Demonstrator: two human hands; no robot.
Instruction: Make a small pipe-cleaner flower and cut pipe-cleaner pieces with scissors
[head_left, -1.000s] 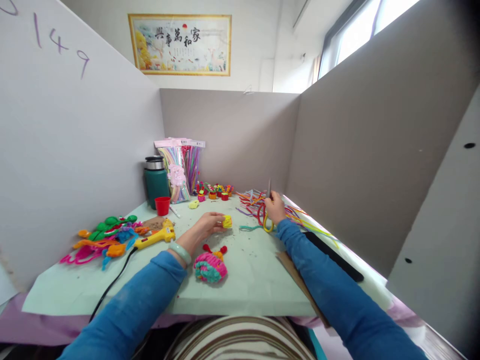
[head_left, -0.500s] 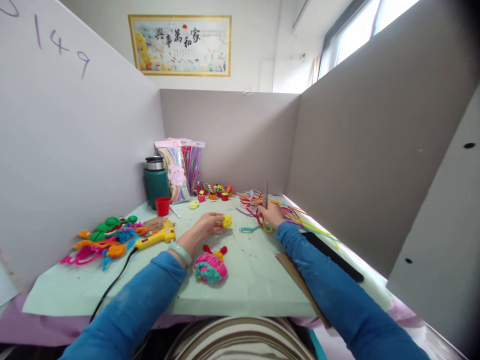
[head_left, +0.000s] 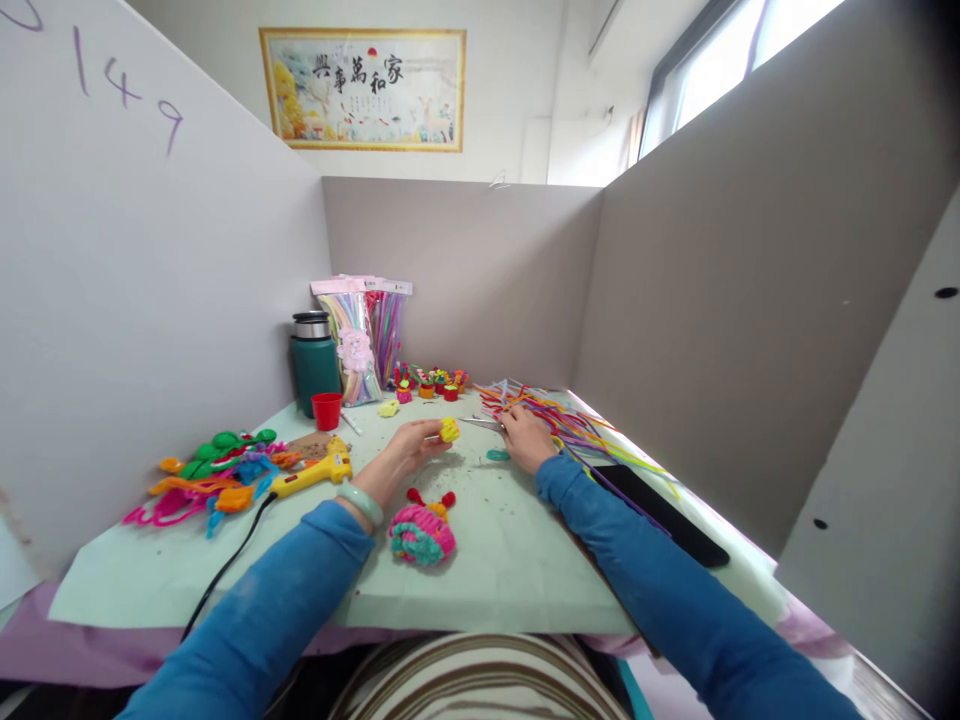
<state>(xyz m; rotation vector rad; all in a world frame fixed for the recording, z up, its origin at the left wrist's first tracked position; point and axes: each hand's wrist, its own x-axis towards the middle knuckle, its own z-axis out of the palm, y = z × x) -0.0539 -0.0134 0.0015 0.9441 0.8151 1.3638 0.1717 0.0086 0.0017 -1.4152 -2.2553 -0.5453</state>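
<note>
Pinched in the fingertips of my left hand [head_left: 411, 447] is a small yellow fuzzy piece [head_left: 449, 430], like coiled pipe cleaner, held above the table. My right hand [head_left: 526, 438] is closed on scissors [head_left: 484, 423], whose blades point left toward the yellow piece but stay apart from it. The handles are mostly hidden by my fingers. Just below the right hand lies a teal pipe cleaner piece [head_left: 497, 455]. Nearer to me sits a pink and teal fuzzy bundle [head_left: 421, 533] with red-tipped ends.
Loose pipe cleaners [head_left: 592, 432] spread at the right, by a black flat object [head_left: 664, 512]. On the left are a yellow glue gun [head_left: 315, 473], colourful fuzzy pieces [head_left: 217, 478], a red cup [head_left: 327, 411] and a green bottle [head_left: 315, 366]. Small potted figures [head_left: 439, 384] stand at the back.
My right hand has turned the scissors from upright to pointing left and moved slightly left and nearer. The yellow piece has shifted and turned a little in my left hand.
</note>
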